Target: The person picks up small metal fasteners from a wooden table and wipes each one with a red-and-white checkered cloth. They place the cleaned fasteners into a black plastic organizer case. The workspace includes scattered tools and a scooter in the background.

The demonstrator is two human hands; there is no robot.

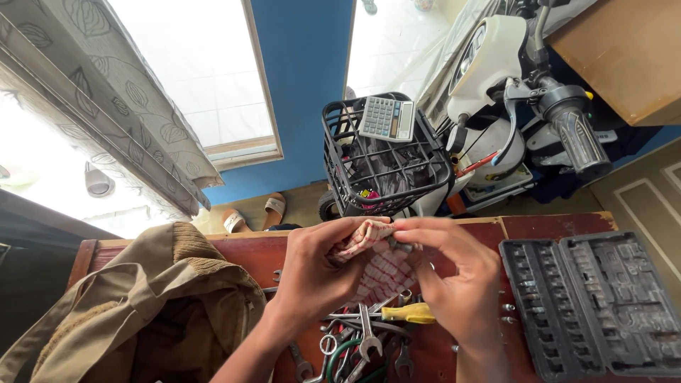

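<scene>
A red-and-white checked cloth (376,259) is held at the centre of the frame, just below the middle, gripped from both sides. The left hand (316,273) is closed around the cloth's left portion, its fingers curled over the bunched fabric at the top. The right hand (461,276) is pinched on the cloth's upper right edge, with the fingertips (404,227) pressed together against the fabric; a small grey metal part appears to be wrapped there, though what it is cannot be told. The rest of the cloth hangs down between the two hands.

Below the hands, at the lower centre, a heap of spanners (365,344) is seen lying on a reddish-brown wooden table (553,225), with a yellow-handled screwdriver (408,313) laid across them just beside the right hand. At the lower right, an open dark grey socket-set case (592,305) is spread flat on the table, well apart from the cloth. At the lower left, a khaki canvas bag (142,312) is slumped on the table's edge.

Above the hands, at the upper centre, a black wire basket (386,163) is mounted on the front of a white scooter (489,64), and a grey calculator (386,118) is rested on the basket's rim. A pair of sandals (252,213) lies on the floor to the left of the basket, below a blue wall (305,85).
</scene>
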